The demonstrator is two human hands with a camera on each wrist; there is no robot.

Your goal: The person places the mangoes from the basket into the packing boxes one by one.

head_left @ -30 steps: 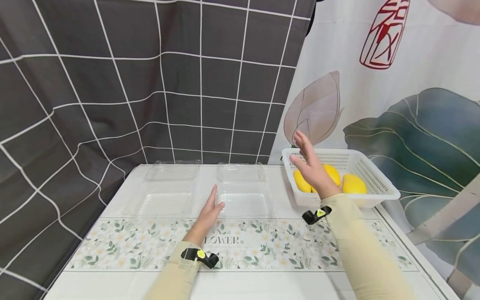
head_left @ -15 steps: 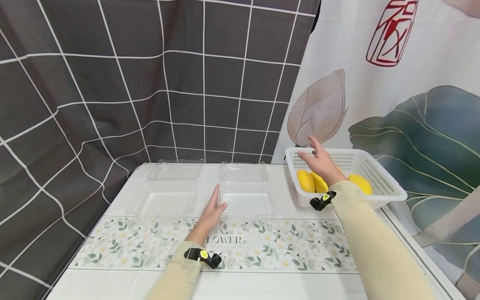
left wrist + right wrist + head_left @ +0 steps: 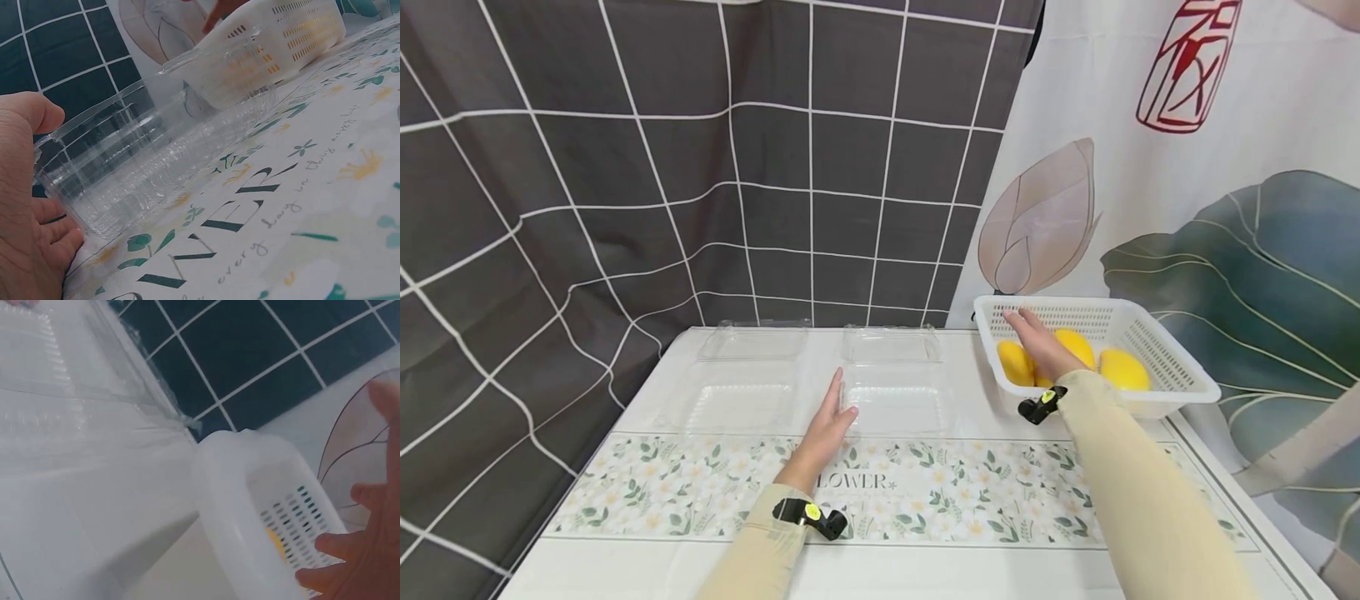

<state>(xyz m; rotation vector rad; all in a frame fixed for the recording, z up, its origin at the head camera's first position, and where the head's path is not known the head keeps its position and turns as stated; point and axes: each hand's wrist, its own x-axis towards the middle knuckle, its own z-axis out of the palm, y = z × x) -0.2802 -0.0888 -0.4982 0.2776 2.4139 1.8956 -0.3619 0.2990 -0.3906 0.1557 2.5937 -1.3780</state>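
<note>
My left hand [image 3: 826,429] rests at the left side of the right-hand clear plastic box [image 3: 898,408], its fingers nearly straight. In the left wrist view, the thumb [image 3: 44,112] lies by the box's rim and the other fingers [image 3: 59,240] sit low against its outer side. Over the white perforated basket [image 3: 1157,404] reaches my right hand [image 3: 1043,343]; its spread fingers [image 3: 340,544] dip past the rim in the right wrist view, holding nothing visible. Several yellow oval fruits [image 3: 1123,369] lie in the basket, partly hidden by that hand.
A second clear box [image 3: 737,408] stands to the left, with its lid [image 3: 752,343] folded back. The right box's lid [image 3: 891,346] also lies open behind it. A dark gridded curtain [image 3: 842,167] hangs behind the white tabletop [image 3: 955,575].
My right hand has come down from above the basket to inside its rim, over the fruits. The left hand stays by the box. The head view has shifted slightly.
</note>
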